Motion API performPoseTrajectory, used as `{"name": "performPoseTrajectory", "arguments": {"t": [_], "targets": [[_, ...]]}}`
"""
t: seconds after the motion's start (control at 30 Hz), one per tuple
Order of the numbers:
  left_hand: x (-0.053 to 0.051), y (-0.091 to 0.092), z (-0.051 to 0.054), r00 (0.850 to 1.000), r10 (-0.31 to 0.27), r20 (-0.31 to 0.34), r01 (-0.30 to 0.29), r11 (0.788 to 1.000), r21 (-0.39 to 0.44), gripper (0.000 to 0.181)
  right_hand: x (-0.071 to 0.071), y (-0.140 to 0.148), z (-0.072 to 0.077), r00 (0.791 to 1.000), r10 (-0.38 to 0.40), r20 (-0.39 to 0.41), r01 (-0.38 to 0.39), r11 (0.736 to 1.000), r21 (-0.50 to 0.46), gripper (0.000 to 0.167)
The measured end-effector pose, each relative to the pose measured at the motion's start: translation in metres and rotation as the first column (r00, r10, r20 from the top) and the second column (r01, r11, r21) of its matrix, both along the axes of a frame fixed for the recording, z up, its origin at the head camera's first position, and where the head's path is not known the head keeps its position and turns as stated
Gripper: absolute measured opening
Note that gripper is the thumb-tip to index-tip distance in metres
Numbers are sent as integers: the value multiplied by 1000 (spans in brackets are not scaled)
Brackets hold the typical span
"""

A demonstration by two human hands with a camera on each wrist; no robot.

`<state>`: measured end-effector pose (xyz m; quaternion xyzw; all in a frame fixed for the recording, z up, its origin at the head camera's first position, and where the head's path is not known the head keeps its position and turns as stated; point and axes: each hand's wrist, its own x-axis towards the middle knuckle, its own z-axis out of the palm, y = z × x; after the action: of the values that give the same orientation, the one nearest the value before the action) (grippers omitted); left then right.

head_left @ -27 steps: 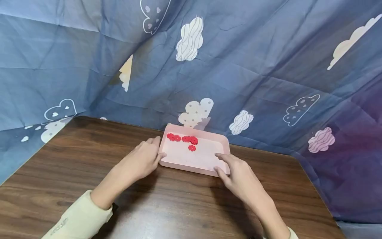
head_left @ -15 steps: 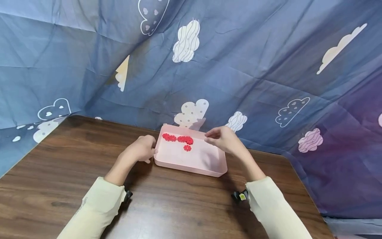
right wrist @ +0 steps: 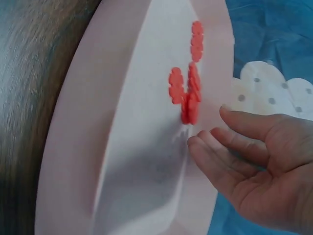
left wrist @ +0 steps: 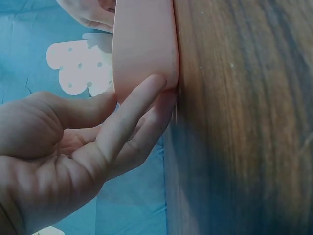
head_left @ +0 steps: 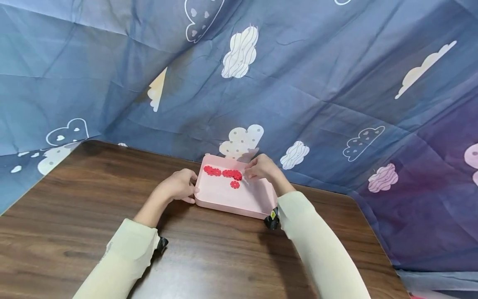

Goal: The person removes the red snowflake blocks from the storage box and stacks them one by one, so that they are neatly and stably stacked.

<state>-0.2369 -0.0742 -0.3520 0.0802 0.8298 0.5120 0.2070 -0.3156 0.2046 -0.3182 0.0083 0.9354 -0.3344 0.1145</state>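
A pink tray (head_left: 230, 208) stands near the table's back edge. Flat red flower-shaped discs lie along its far side: a left cluster (head_left: 212, 170), a fuller cluster (head_left: 232, 174) to its right and one single disc (head_left: 234, 185) just in front. My left hand (head_left: 181, 185) holds the tray's left end; in the left wrist view, the thumb is at the rim and the fingers (left wrist: 156, 83) lie against the outer wall. Over the tray, my right hand (head_left: 261, 167) hovers close to the fuller cluster. The right wrist view shows its fingers (right wrist: 210, 156) loosely bent, holding nothing, apart from the discs.
The brown wooden table (head_left: 209, 257) extends in front and to both sides. Behind it hangs a blue cloth (head_left: 179, 108) printed with clouds, right behind the tray. Black wrist straps show at both cuffs.
My right hand has left the tray's right front corner and moved left and back, over the tray toward the discs. The left hand has stayed at the tray's left end; the discs lie as before.
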Motion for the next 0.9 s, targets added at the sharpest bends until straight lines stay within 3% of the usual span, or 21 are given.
{"name": "performPoseTrajectory", "arguments": {"t": [0.2, 0.43, 0.67, 0.9], "targets": [[-2, 1, -2, 1000, 25, 12, -25, 1000, 4, 37, -7, -13, -13, 996, -80, 34, 79, 996, 31, 12], [-5, 5, -3, 998, 56, 14, -56, 998, -34, 41, -12, -21, -24, 987, -154, -46, 159, 976, 146, 24], [-5, 7, 0, 998, 60, -16, -61, 995, -80, 37, -15, -20, -26, 977, -200, -74, 209, 968, 137, 37], [-3, 6, 0, 998, 66, -4, -66, 994, -81, 38, -14, -20, -27, 976, -199, -90, 208, 973, 99, 19]]}}
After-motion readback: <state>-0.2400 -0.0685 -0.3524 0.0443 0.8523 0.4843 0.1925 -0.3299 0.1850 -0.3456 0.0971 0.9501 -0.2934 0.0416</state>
